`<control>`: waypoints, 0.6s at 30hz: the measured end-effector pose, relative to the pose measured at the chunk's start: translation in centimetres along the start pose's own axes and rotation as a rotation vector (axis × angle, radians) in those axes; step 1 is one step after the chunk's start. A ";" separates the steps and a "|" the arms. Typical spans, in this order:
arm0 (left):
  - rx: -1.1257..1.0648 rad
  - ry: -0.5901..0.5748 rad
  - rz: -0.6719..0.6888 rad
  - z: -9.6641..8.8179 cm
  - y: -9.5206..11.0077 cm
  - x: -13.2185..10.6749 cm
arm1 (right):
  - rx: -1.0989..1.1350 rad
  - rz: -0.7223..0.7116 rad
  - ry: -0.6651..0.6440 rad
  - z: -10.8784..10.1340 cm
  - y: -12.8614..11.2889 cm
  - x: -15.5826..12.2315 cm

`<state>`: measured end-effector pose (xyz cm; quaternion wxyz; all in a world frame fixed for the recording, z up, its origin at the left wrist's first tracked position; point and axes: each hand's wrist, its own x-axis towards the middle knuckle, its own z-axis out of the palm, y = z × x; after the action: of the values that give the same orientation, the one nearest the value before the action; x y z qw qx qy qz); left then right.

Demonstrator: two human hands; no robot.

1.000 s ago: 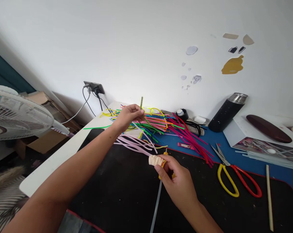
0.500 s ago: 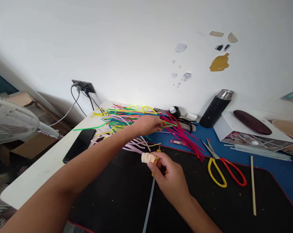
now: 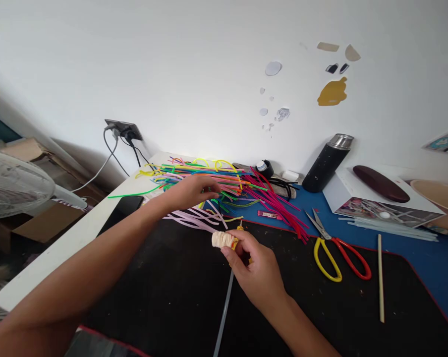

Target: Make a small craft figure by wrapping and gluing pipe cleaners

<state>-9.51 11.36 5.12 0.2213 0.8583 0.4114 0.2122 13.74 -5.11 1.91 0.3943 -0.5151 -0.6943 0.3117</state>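
Observation:
My right hand [image 3: 259, 265] is closed on a short cream roll [image 3: 222, 240] wound in ridges, perhaps pipe cleaner, with a bit of orange and yellow at its end by the fingers. Partly hidden behind that hand is a yellow glue gun [image 3: 240, 227], its tip pointing away from me and a translucent glue stick [image 3: 224, 310] running back toward me. My left hand [image 3: 197, 191] hovers over a pile of many-coloured pipe cleaners [image 3: 227, 183], fingers bent and parted from the thumb, nothing visible in them. Pale lilac pipe cleaners [image 3: 190, 220] lie below its wrist.
Scissors [image 3: 323, 235] lie open on the black mat [image 3: 164, 297], beside a pale stick [image 3: 380, 277]. Behind are a black flask [image 3: 327, 163], a white box [image 3: 380, 188] and magenta pipe cleaners [image 3: 276, 206]. A phone [image 3: 122, 213] and a fan [image 3: 19, 183] are at left.
My left hand has moved left over the pile, away from the magenta pipe cleaners. My right hand still holds the cream roll, nearly unmoved. The view has shifted slightly.

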 end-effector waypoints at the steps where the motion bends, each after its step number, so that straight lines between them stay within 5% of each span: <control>1: -0.002 -0.005 -0.018 -0.6 -0.5 -1.0 | -0.003 0.002 0.000 0.0 0.0 0.0; 8: 0.021 -0.037 -0.173 -3.0 -2.4 -6.5 | -0.005 0.009 -0.005 0.3 0.6 -0.1; 18: 0.350 -0.137 -0.074 -0.6 -2.9 -10.4 | -0.059 -0.040 -0.001 0.7 0.9 -0.3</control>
<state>-17.53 4.74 2.11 0.1039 0.8804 0.4574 0.0701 13.61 -5.13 0.74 0.3846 -0.5125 -0.7135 0.2836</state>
